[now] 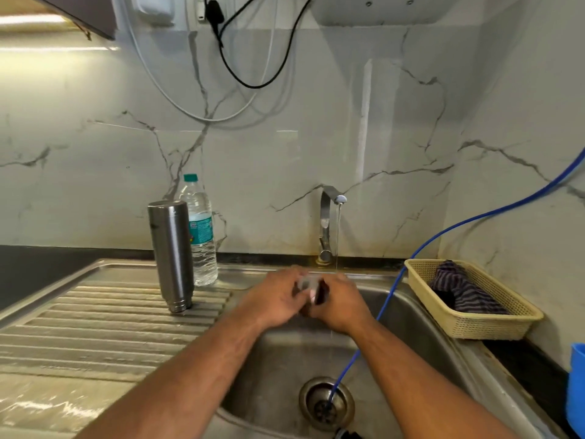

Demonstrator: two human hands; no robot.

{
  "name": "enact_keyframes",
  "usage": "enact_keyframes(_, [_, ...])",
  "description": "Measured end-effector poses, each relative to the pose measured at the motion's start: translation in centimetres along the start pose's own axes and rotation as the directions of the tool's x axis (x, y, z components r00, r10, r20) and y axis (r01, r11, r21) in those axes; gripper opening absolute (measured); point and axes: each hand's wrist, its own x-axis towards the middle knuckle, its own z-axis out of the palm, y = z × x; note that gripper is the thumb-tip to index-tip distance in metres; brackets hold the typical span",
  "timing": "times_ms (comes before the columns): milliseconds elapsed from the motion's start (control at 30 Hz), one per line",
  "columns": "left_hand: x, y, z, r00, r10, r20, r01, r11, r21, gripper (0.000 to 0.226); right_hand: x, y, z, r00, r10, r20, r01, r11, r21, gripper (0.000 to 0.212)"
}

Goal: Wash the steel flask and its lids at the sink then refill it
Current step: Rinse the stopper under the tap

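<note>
The steel flask (pixel 172 255) stands upside down on the ribbed drainboard (pixel 95 315), left of the sink basin (pixel 285 359). Over the basin, my left hand (pixel 275 299) and my right hand (pixel 340 307) are pressed together around a small lid (pixel 311 288), part steel and part dark, both curled on it. The tap (pixel 329 223) behind them runs a thin stream of water that falls just past my right hand. Most of the lid is hidden by my fingers.
A clear plastic water bottle (pixel 201 236) with a green cap stands behind the flask. A blue hose (pixel 421 251) runs from the right wall into the drain (pixel 326 403). A cream basket (pixel 468 299) with a striped cloth sits right of the sink. A blue container (pixel 577 388) is at the right edge.
</note>
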Motion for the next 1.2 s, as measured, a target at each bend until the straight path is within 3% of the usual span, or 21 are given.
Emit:
enact_keyframes(67, [-2.0,-2.3,-1.7,0.995,-0.049,0.088,0.040,0.994,0.102,0.047,-1.1,0.0,1.0,0.966,0.126,0.225,-0.087,0.981,-0.175,0.047])
enact_keyframes(100, [-3.0,-3.7,-2.5,0.992,-0.065,0.107,0.047,0.985,0.166,0.048,-1.5,-0.1,1.2,0.952,0.139,0.271,-0.085,0.976,-0.202,0.048])
enact_keyframes(233, [-6.3,-8.9,-6.3,0.998,-0.059,0.037,0.053,0.987,0.149,0.032,-2.3,-4.1,0.6,0.997,-0.028,0.074,0.021,0.995,0.096,0.051])
enact_keyframes(333, [-7.8,-12.1,-8.3,0.988,-0.111,-0.111,0.122,0.988,0.095,0.019,-2.2,-8.8,1.4,0.996,-0.068,0.060,0.050,0.967,0.251,0.066])
enact_keyframes(533, [-8.5,-14.6,-9.7,0.946,-0.289,-0.146,0.291,0.957,-0.004,0.023,-0.2,-15.7,6.6,0.992,-0.085,0.092,0.071,0.987,0.146,0.077])
enact_keyframes(800, [-8.4,-15.3,-9.7,0.895,-0.429,-0.124,0.435,0.900,0.022,0.034,1.2,-18.5,10.9,0.995,-0.041,0.096,0.043,0.999,-0.018,0.062])
enact_keyframes(1033, [-8.7,-15.2,-10.5,0.847,-0.493,-0.198,0.505,0.863,0.016,0.022,0.9,-18.8,12.8,0.996,-0.033,0.081,0.036,0.999,-0.033,0.068])
enact_keyframes(1200, [-8.6,-14.7,-11.0,0.833,-0.480,-0.277,0.498,0.867,-0.004,0.009,0.4,-18.4,12.2,0.996,-0.020,0.088,0.021,1.000,-0.013,0.084])
